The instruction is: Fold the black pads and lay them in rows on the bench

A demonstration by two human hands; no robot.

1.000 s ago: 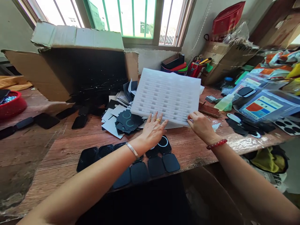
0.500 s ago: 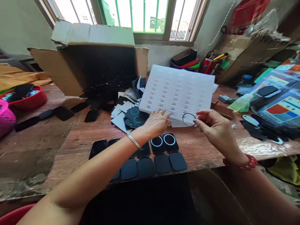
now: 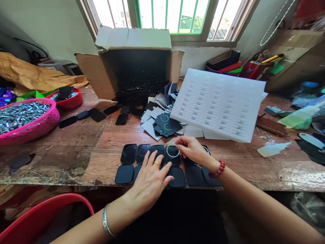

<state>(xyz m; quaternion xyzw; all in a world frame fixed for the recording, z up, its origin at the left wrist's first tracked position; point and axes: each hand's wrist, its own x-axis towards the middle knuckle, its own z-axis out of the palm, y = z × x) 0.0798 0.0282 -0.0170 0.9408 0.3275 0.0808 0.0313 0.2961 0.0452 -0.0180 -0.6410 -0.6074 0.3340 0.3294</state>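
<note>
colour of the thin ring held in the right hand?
Whitish: the thin ring in the right hand shows best in the head view.

Along the near edge of a brown wood-grain table [image 3: 236, 169], at lower centre, a row of black square hinged cases [image 3: 128, 154] is laid, with a thin pale ring [image 3: 173, 157] held over the fourth from left. Behind, a pile of black and white cards [image 3: 166, 126] is flanked at right by a white rectangular foam sheet [image 3: 218, 103] and backed by an open brown cardboard box [image 3: 139, 39] at upper centre. At left, a pink oval basket [image 3: 43, 124] of silvery metal screws [image 3: 22, 114] is set before a red round bowl [image 3: 74, 102].
</note>
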